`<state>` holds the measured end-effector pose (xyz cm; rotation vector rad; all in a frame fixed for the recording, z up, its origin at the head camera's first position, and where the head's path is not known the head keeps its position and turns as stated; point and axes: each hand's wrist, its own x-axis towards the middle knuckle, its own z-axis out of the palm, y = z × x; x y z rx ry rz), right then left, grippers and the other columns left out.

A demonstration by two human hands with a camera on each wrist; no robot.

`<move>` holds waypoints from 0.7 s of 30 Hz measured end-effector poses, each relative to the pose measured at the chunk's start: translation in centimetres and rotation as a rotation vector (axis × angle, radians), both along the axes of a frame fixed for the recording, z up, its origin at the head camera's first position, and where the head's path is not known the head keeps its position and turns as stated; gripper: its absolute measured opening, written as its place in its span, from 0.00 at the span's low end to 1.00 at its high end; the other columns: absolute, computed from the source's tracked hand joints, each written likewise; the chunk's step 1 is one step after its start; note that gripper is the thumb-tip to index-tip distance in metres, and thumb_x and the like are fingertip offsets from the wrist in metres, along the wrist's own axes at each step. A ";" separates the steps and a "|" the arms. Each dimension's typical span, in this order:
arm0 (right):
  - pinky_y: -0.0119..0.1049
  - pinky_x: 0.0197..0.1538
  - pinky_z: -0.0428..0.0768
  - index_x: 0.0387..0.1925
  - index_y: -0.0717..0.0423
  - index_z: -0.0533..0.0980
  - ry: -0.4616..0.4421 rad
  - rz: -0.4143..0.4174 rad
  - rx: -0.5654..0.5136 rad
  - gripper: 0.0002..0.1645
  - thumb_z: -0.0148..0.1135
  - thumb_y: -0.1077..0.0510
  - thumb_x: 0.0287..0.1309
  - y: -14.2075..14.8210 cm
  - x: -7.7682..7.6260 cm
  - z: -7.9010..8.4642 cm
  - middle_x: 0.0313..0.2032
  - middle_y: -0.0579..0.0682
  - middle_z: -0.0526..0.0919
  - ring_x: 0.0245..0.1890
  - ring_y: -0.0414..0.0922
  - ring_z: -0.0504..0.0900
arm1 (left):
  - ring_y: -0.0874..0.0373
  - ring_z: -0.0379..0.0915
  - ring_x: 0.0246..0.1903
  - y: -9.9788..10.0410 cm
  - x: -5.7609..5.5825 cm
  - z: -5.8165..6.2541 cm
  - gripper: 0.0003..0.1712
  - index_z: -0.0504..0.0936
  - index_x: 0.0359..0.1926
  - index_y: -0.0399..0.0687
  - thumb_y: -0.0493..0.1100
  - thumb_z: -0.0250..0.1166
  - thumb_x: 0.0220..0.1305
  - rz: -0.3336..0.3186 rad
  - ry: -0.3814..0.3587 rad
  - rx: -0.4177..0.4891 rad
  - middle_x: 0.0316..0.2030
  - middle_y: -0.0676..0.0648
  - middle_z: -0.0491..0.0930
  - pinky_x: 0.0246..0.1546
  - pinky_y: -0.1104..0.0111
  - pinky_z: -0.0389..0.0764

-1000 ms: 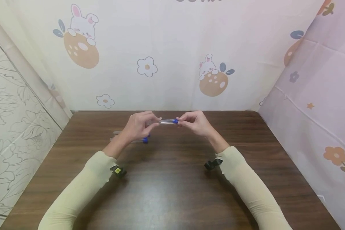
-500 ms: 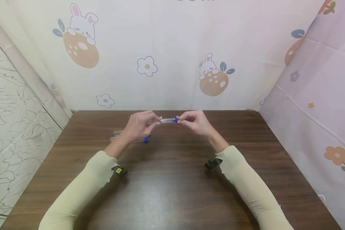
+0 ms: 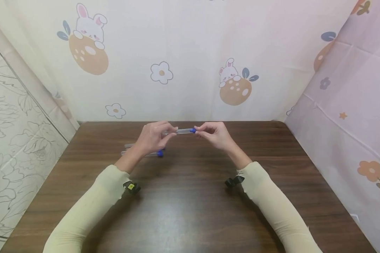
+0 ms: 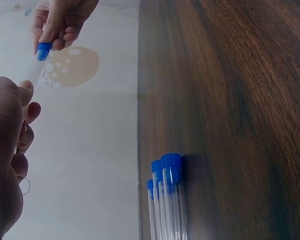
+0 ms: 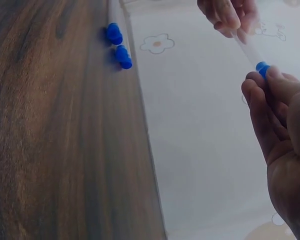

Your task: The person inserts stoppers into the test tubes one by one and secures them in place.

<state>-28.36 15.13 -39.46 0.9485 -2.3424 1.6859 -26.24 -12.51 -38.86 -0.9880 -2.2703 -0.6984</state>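
Note:
A clear test tube (image 3: 185, 131) with a blue cap (image 3: 192, 130) is held above the far part of the table, nearly level. My left hand (image 3: 152, 136) grips the tube's body between thumb and fingers, covering its other end. At the capped end, my right hand (image 3: 217, 135) pinches the cap with thumb and fingertips. In the right wrist view the cap (image 5: 262, 68) sits on the tube's end against those fingers. Several more blue-capped test tubes (image 4: 171, 200) lie on the table below my left hand, partly hidden by its wrist in the head view.
The brown wood-grain table (image 3: 190, 196) ends at a patterned curtain (image 3: 190, 42) along the back. Another curtain (image 3: 342, 140) stands on the right, and a line-drawn floral panel (image 3: 16, 123) on the left. A small black camera is strapped to each wrist.
The capped end of the test tube has risen slightly, so the tube now tilts a little up to the right. Both hands keep their holds and hardly move.

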 end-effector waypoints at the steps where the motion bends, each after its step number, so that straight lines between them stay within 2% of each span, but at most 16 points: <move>1: 0.37 0.38 0.89 0.39 0.66 0.85 0.004 -0.007 -0.001 0.07 0.69 0.68 0.58 0.0 0.0 -0.1 0.36 0.66 0.89 0.32 0.56 0.89 | 0.63 0.71 0.18 0.0 0.0 0.0 0.06 0.87 0.40 0.50 0.45 0.71 0.64 0.000 0.002 0.002 0.35 0.52 0.89 0.20 0.74 0.69; 4: 0.32 0.37 0.88 0.41 0.67 0.85 0.010 -0.034 0.006 0.09 0.68 0.68 0.58 -0.2 0.1 0.0 0.35 0.66 0.89 0.33 0.62 0.88 | 0.63 0.70 0.18 0.0 -0.1 -0.1 0.05 0.87 0.40 0.51 0.44 0.71 0.64 -0.005 0.003 0.011 0.35 0.52 0.89 0.20 0.74 0.69; 8: 0.40 0.39 0.89 0.44 0.65 0.84 0.008 -0.064 0.021 0.12 0.69 0.67 0.58 -0.1 0.2 0.2 0.37 0.65 0.89 0.35 0.63 0.88 | 0.63 0.70 0.18 0.0 0.0 0.0 0.06 0.87 0.40 0.51 0.44 0.71 0.63 -0.003 0.004 0.015 0.34 0.52 0.89 0.20 0.73 0.70; 12: 0.44 0.40 0.89 0.43 0.62 0.85 0.000 -0.085 0.022 0.12 0.72 0.63 0.57 0.0 0.4 0.3 0.37 0.62 0.90 0.36 0.63 0.89 | 0.63 0.70 0.18 0.0 0.0 0.1 0.06 0.87 0.40 0.51 0.44 0.71 0.63 0.002 0.008 0.015 0.34 0.52 0.89 0.20 0.73 0.71; 15: 0.44 0.41 0.89 0.40 0.62 0.85 -0.007 -0.098 0.022 0.10 0.73 0.61 0.56 -0.1 0.6 0.4 0.36 0.61 0.90 0.34 0.58 0.90 | 0.63 0.69 0.17 0.0 0.0 0.0 0.06 0.87 0.40 0.50 0.44 0.71 0.63 0.000 0.015 0.015 0.34 0.52 0.89 0.20 0.73 0.70; 21: 0.38 0.38 0.89 0.37 0.64 0.86 0.004 -0.054 0.006 0.08 0.72 0.62 0.56 0.0 0.5 0.3 0.33 0.64 0.90 0.29 0.39 0.89 | 0.65 0.69 0.16 0.0 0.1 0.0 0.06 0.87 0.39 0.49 0.43 0.72 0.62 -0.010 0.040 0.015 0.35 0.51 0.89 0.20 0.75 0.69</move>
